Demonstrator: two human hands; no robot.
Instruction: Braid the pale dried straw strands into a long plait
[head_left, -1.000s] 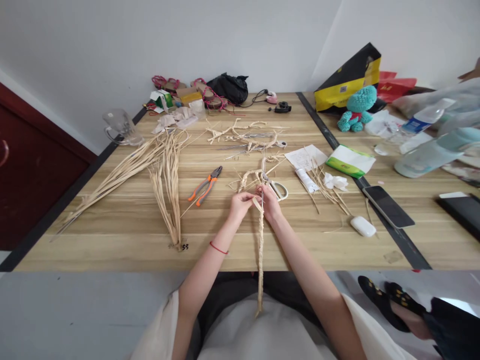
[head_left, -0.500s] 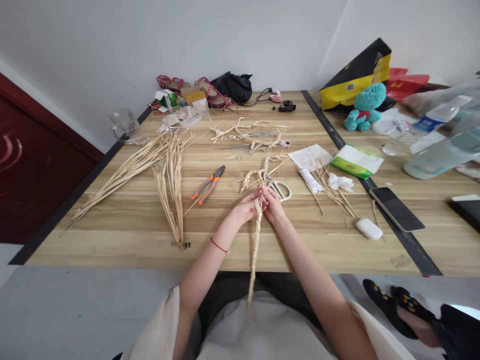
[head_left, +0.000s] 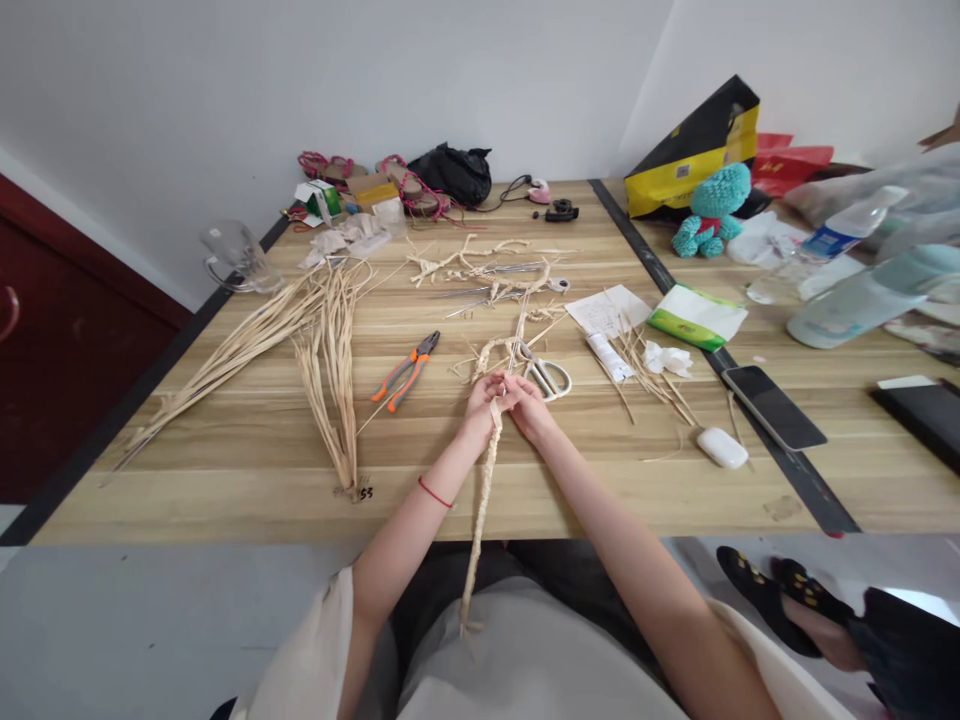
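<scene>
Both hands meet above the near part of the table around the upper end of a pale straw braid (head_left: 484, 490). My left hand (head_left: 482, 405) has its fingers closed on the braid's top. Beside it, my right hand (head_left: 527, 405) pinches the straw strands there, fingertips touching the left ones. The braid hangs over the table edge, its frayed tail reaching my lap. Thin strands and what looks like a metal wire run forward from my fingers. Scissors (head_left: 547, 378) with pale handles lie just beyond my right hand, near a curled straw piece (head_left: 491, 350).
Orange-handled pliers (head_left: 405, 372) and long straw bundles (head_left: 334, 370) lie to the left, with a glass mug (head_left: 238, 257) behind. On the right are a phone (head_left: 775, 408), a white case (head_left: 722, 447), a tissue pack (head_left: 697, 317), bottles (head_left: 870, 295) and a turquoise doll (head_left: 711, 212).
The view has shifted slightly, so the table's things appear farther left. My hands stay together on the braid, whose lower end now hangs farther left and shows its frayed tail.
</scene>
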